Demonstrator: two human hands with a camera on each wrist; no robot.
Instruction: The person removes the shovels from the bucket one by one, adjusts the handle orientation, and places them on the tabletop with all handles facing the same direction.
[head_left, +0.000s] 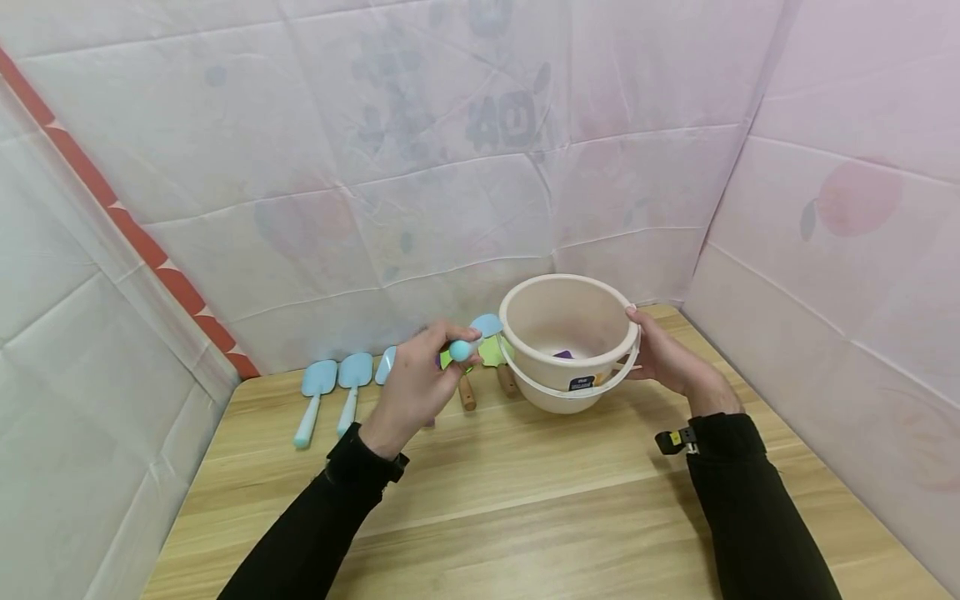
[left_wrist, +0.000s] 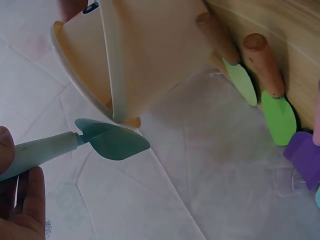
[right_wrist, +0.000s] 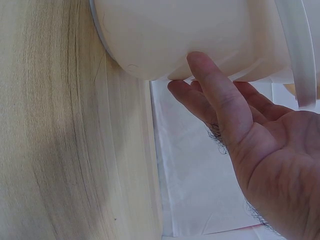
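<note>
My left hand (head_left: 448,348) pinches the handle of a light blue spatula (head_left: 480,332); its blade is lifted close to the left rim of a cream bucket (head_left: 567,333). In the left wrist view the spatula (left_wrist: 112,141) hovers just off the bucket (left_wrist: 135,55), held by my left hand (left_wrist: 15,170). The bucket is tipped toward me on the table. My right hand (head_left: 639,335) rests against its right side, thumb by the rim. The right wrist view shows that hand (right_wrist: 192,80) with straight fingers pressed on the bucket's wall (right_wrist: 190,35). Something purple (head_left: 562,354) lies inside.
Light blue spatulas (head_left: 318,382) (head_left: 354,372) lie at the back left of the wooden table (head_left: 525,500). Two green spatulas with wooden handles (left_wrist: 240,80) (left_wrist: 277,117) and a purple one (left_wrist: 305,155) lie beside the bucket. White sheeting (head_left: 450,125) walls in the back and sides.
</note>
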